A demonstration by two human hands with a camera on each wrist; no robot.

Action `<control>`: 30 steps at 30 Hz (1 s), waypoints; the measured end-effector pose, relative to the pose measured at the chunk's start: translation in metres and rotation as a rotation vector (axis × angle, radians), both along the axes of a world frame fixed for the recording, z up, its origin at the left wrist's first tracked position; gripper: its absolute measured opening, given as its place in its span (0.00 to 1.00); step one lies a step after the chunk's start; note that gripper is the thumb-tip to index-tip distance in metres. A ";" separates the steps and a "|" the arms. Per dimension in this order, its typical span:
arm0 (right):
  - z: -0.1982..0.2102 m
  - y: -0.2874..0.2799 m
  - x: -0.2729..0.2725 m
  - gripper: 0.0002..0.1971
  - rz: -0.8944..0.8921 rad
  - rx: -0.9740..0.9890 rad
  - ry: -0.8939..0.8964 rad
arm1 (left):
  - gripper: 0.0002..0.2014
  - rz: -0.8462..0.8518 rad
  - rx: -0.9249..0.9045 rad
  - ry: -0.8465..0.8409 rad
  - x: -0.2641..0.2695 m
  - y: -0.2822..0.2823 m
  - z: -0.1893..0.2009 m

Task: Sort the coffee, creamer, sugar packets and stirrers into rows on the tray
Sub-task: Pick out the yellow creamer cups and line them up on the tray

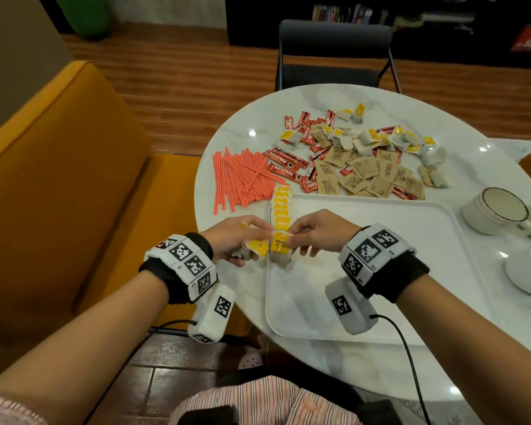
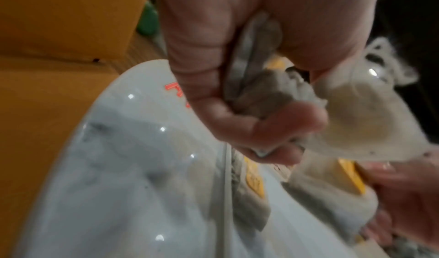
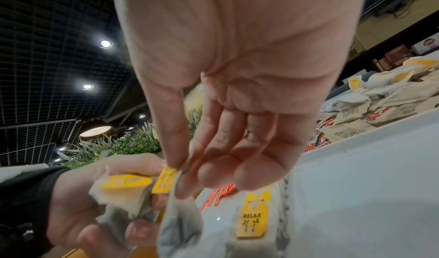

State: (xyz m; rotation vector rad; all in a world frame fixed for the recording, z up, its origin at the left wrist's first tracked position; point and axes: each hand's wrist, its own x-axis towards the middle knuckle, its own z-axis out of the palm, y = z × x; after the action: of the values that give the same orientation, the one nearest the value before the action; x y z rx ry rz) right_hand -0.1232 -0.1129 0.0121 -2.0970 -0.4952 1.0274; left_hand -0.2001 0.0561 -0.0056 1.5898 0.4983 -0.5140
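Head view: left hand (image 1: 232,240) grips a small bunch of tea bags (image 1: 252,247), fingers curled round them, just off the tray's (image 1: 380,271) left edge. Right hand (image 1: 314,231) pinches one yellow-tagged tea bag (image 1: 280,248) between thumb and forefinger, right beside the left hand, over the tray's left rim. Beyond the two hands, a row of yellow-tagged bags (image 1: 281,210) lies along that rim. Further past the left hand: orange stirrers (image 1: 239,179). Past the right hand: red coffee sticks (image 1: 285,165), brown sugar packets (image 1: 359,173), more tea bags (image 1: 380,139) in a loose pile on the marble table (image 1: 227,142). Cups (image 1: 497,213) well out to the right of the right hand.

Left wrist view: blurred. Left hand (image 2: 237,74) clamped on crumpled bags (image 2: 259,85); table (image 2: 118,168) below it.

Right wrist view: right hand (image 3: 225,111) thumb and forefinger squeeze the top of the tea bag (image 3: 180,220), which hangs below the fingers. Left hand (image 3: 95,205) adjacent, wrapped round its tea bags (image 3: 123,192). A tag reading RELAX (image 3: 253,217) lies on the tray (image 3: 368,187) just beneath the right hand.
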 end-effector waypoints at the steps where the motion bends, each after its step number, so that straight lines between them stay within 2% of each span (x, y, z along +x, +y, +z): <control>1: -0.001 0.000 -0.001 0.08 0.008 -0.015 0.000 | 0.02 -0.061 0.042 -0.002 -0.001 -0.002 -0.002; 4: -0.004 -0.001 -0.003 0.09 -0.001 -0.034 -0.008 | 0.02 -0.149 0.113 0.002 -0.002 -0.006 -0.006; 8: -0.006 -0.003 -0.004 0.07 -0.029 -0.030 0.000 | 0.04 -0.149 0.080 0.019 -0.002 -0.008 -0.010; 13: -0.010 -0.004 -0.004 0.05 -0.067 -0.016 0.013 | 0.01 -0.154 0.025 0.013 -0.004 -0.010 -0.008; 19: -0.018 -0.006 -0.007 0.04 -0.025 0.022 0.075 | 0.07 -0.145 0.029 -0.001 -0.006 -0.006 -0.016; 26: -0.019 -0.016 0.000 0.06 -0.021 0.068 0.004 | 0.07 -0.139 0.001 0.025 -0.008 -0.003 -0.018; 30: -0.019 -0.018 0.007 0.06 -0.095 0.127 -0.059 | 0.06 -0.192 0.018 0.040 -0.008 -0.004 -0.019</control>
State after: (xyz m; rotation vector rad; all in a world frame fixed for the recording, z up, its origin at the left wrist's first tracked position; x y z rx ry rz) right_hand -0.1158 -0.1305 -0.0065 -2.0229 -0.4724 0.8593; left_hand -0.2083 0.0524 -0.0242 1.6562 0.3828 -0.6891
